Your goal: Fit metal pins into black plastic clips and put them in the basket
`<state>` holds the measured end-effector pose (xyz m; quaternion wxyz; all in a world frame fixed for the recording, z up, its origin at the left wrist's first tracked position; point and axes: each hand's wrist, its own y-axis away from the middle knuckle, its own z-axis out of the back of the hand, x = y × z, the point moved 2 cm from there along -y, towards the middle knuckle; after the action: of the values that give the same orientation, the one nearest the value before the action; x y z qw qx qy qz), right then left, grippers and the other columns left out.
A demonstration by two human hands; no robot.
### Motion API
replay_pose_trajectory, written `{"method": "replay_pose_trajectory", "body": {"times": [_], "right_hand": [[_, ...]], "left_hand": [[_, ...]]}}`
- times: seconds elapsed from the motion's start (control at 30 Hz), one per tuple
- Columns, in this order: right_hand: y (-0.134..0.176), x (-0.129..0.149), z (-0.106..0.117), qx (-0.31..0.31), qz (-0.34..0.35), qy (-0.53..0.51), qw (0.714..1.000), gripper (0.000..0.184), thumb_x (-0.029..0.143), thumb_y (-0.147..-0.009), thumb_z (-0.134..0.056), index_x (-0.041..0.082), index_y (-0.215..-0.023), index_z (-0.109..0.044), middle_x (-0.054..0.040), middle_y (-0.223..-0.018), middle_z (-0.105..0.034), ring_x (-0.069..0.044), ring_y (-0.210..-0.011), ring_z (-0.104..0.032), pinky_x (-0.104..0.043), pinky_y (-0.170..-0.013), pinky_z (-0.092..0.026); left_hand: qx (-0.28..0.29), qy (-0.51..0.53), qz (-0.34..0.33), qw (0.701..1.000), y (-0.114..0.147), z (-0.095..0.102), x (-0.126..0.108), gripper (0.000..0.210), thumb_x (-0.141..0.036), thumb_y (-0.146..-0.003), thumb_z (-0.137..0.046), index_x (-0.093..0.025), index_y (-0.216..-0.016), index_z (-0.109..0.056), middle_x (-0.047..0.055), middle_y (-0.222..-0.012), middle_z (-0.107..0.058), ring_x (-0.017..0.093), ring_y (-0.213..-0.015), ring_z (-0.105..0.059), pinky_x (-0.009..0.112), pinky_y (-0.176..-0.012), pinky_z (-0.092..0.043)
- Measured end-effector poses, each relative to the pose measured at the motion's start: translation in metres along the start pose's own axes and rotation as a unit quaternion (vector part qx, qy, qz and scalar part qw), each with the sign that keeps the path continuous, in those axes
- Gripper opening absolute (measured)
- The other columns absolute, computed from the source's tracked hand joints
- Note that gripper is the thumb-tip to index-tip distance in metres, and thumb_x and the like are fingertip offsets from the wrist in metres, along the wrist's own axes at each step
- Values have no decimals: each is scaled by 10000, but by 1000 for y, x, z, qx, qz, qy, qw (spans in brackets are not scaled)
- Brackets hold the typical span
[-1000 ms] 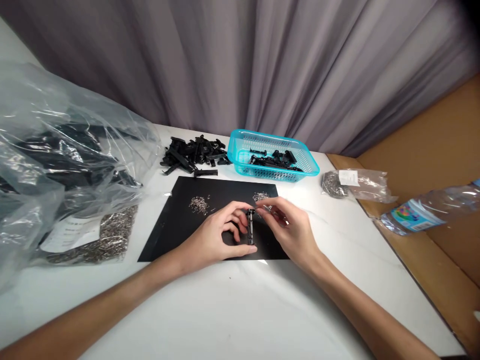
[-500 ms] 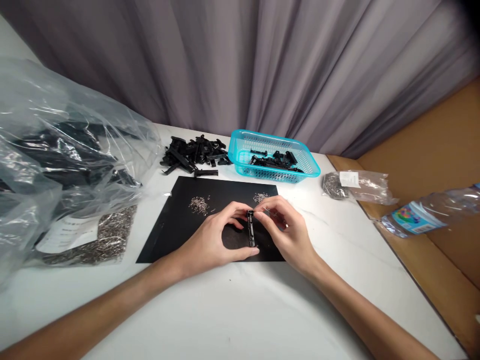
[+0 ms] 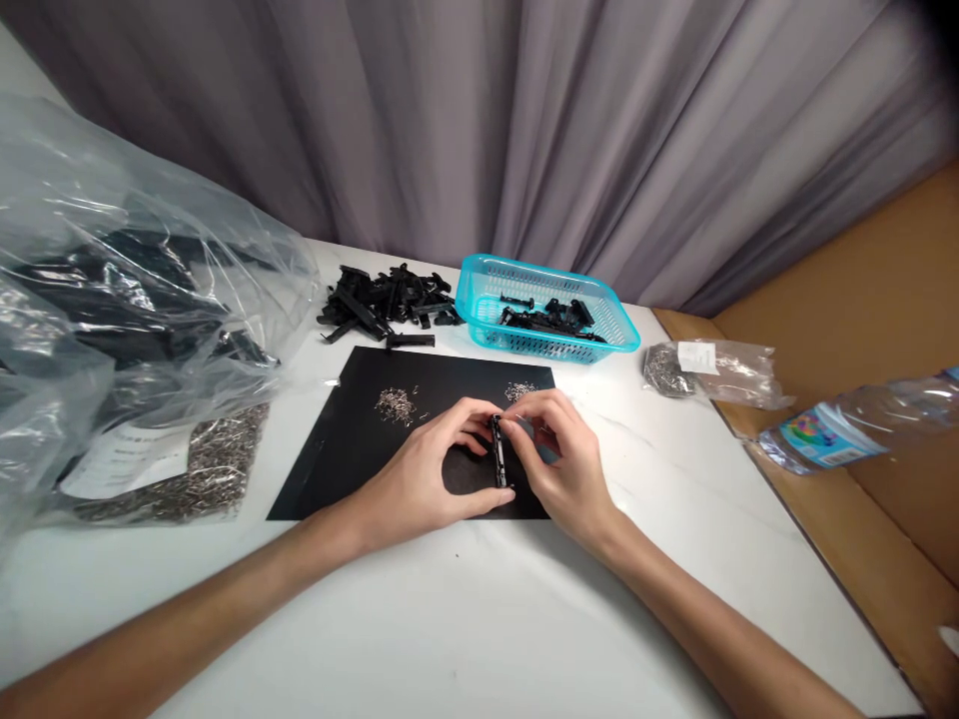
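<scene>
A narrow black plastic part (image 3: 499, 454) is gripped lengthwise by my left hand (image 3: 431, 459), the thumb at its near end and the fingers at its far end. My right hand (image 3: 558, 449) is pinched against the far end of that part; whatever is between its thumb and finger is too small to make out. Both hands are over a black mat (image 3: 330, 439). On the mat lie a pile of small metal pieces (image 3: 396, 404) at the left and another small metal pile (image 3: 519, 390) just beyond my right hand.
Behind the mat are a heap of black plastic parts (image 3: 390, 300) and a blue basket (image 3: 479, 335) holding similar parts. Large clear bags (image 3: 150, 300) crowd the left. At the right lie a small bag of metal pieces (image 3: 669, 369), a plastic bottle (image 3: 831, 436) and cardboard (image 3: 839, 559).
My right hand has moved slightly left and closed in on the far end of the black part. My left hand keeps its hold, and the view has shifted a little.
</scene>
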<state>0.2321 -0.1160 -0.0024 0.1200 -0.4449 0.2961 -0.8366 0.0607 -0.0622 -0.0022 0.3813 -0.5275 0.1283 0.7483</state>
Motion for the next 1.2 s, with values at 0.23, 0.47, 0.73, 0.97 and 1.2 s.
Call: {"method": "replay_pose_trajectory", "body": {"times": [0.23,0.47,0.73,0.97,1.2], "right_hand": [[3,-2,-3,0,59,111,992,104,172,-1009,-576,238,-1046,-648,-79,-1041,-688,-215,-960,-675,-342,-711,-553],[4,1,-1,-49,58,132,988,105,192,-1001,-610,247,-1026,-696,-67,-1008,-717,-201,-895,-703,-328,-646,-562],[9,1,-3,-18,108,132,985,188,150,-1022,-571,233,-1107,-717,-79,-1035,-750,-187,-867,-733,-328,-678,-615],[13,1,-6,-8,102,100,990,277,143,-1039,-519,241,-1189,-731,-81,-1137,-763,-195,-933,-765,-345,-729,-665],[8,3,1,27,67,95,993,227,220,-1056,-531,249,-1210,-696,-88,-1145,-694,-201,-982,-722,-346,-778,-640]], "left_hand": [[-9,-11,-5,1000,0,1,-2,546,-335,-773,-851,-244,-1227,-561,56,-1194,-677,227,-1054,-675,410,-977,-585],[-22,-3,-9,1000,0,1,2,598,-361,-754,-867,-249,-1252,-556,63,-1201,-678,238,-1062,-684,422,-996,-584],[-27,-26,-3,999,3,3,0,542,-368,-755,-861,-228,-1200,-586,64,-1159,-684,241,-1053,-672,413,-967,-574],[-41,-40,-12,998,4,5,-2,505,-310,-732,-853,-214,-1168,-617,53,-1043,-685,227,-979,-656,382,-904,-562],[-38,-41,2,998,3,8,1,533,-361,-730,-869,-214,-1178,-620,59,-1068,-695,243,-1010,-671,408,-945,-567]]}}
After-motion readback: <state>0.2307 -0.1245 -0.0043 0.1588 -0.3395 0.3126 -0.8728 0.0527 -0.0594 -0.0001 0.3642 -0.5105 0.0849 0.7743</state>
